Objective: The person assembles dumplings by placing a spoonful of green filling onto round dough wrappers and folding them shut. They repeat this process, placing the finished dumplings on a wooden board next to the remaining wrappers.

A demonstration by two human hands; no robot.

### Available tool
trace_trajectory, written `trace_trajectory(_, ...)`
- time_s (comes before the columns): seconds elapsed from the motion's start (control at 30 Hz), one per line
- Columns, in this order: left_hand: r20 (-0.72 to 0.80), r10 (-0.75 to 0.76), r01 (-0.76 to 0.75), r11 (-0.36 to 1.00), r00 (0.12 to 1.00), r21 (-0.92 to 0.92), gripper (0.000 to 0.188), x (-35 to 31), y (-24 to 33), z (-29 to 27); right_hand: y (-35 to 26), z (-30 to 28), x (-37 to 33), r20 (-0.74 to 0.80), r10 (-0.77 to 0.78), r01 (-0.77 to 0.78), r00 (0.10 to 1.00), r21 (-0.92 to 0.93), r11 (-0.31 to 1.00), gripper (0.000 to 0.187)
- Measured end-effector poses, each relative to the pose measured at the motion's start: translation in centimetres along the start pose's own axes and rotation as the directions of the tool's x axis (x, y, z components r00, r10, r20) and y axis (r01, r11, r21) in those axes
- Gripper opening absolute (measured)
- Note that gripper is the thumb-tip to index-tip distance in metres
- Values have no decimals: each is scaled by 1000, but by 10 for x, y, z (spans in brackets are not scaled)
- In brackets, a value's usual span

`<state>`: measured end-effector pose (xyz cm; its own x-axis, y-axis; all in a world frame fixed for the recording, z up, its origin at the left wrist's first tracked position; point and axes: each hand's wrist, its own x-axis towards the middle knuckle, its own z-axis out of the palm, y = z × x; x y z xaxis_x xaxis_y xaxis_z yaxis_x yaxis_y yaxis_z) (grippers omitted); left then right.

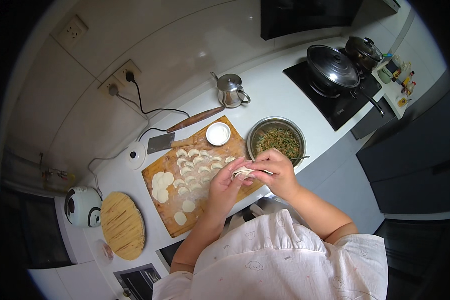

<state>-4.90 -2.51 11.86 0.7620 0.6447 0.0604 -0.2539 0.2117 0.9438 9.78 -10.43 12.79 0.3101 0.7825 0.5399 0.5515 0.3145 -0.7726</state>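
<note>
A: Landmark = wooden board (237, 140) on the white worktop (272, 95). Go left to right.
B: Left of board: pale rounded cooker (80, 207), then a round wooden disc (122, 225).
A: On the board?
B: Left part: loose dough wrappers (161, 186), thin pale discs, several overlapping, two more lying apart toward the near edge. Cleaver (160, 143) across the board's far-left edge, blade off it, handle over it. Mid-board: rows of folded dumplings (187, 171), small cream half-moons with curved edges, on a flour-dusted surface. White bowl (218, 134) of pale powder at the far corner.
A: Hands?
B: Both over the board's right end. Left hand (223, 184) supports a dough piece (243, 173); right hand (279, 176) pinches its other side. Neither hand spread wide.
A: Piece condition?
B: Off-white, soft, looks folded over. Fingers cover much of it; can't tell if it's sealed.
A: Right of board?
B: Steel bowl (301, 136) just beside it. Filling (277, 142) inside is chopped, green and brown. Hob (342, 112) well further right.
</note>
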Motion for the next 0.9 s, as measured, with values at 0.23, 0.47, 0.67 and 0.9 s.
trace_trajectory(0.23, 66, 15, -17, 999, 998, 32, 38, -1, 1, 0, 1, -2, -1, -9, -135, 133, 991, -121, 984, 21)
trace_trajectory(0.47, 30, 54, -58, 990, 998, 127, 38, -2, 1, 2, -4, -6, 2, 48, -74, 76, 996, -42, 996, 29)
trace_trajectory(0.67, 113, 123, -145, 967, 986, 211, 45, -4, 5, 2, -9, -8, 6, 100, -47, 51, 994, -43, 998, 23)
trace_trajectory(0.9, 36, 50, -55, 984, 998, 170, 51, -3, 6, 12, -15, 1, -6, -14, 174, -162, 985, 295, 942, 19)
